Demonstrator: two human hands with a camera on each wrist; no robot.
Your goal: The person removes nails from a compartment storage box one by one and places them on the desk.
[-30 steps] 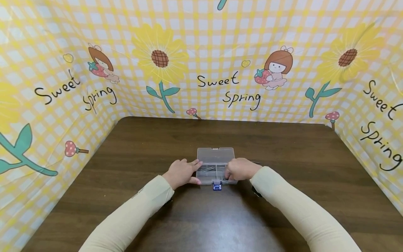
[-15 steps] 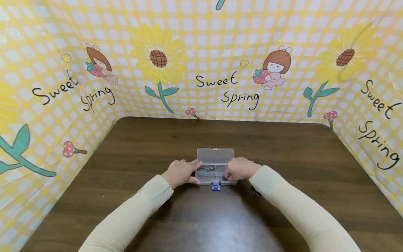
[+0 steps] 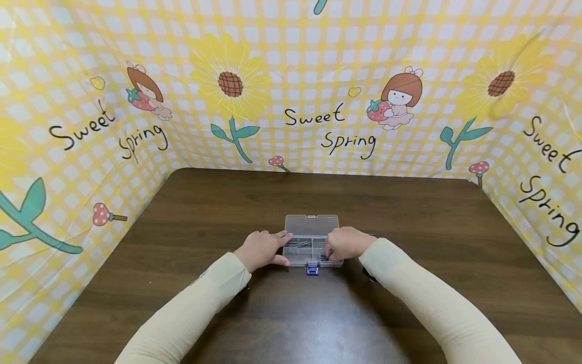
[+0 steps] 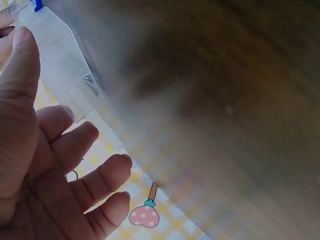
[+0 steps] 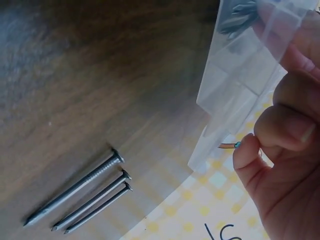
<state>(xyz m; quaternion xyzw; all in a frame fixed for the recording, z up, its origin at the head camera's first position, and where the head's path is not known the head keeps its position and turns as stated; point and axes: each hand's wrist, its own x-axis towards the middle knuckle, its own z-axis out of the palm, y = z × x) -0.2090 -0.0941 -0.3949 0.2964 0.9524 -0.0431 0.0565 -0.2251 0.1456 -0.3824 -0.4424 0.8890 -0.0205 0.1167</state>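
A clear plastic compartment box [image 3: 297, 258] lies on the table, its lid [image 3: 311, 225] swung back and its blue clasp [image 3: 312, 270] hanging at the front. Long nails [image 3: 300, 244] lie in the back left compartment. My left hand [image 3: 262, 249] rests at the box's left side, thumb at the near corner and index finger by the hinge, fingers fairly straight. With bent fingers, my right hand [image 3: 347, 242] reaches into the front right compartment among small dark nails [image 5: 240, 19]. Its fingertips are partly hidden, so whether they pinch a nail cannot be told.
Right of the box, three loose nails of differing size lie side by side on the wooden table [image 3: 218, 202]: a thick nail [image 5: 75, 187] and two thinner nails [image 5: 92, 200]. A yellow checked cloth [image 3: 318, 65] surrounds the table's back and sides.
More small dark nails show beside the right fingertips in the front right compartment. Both hands keep almost the same place, and the box stays put.
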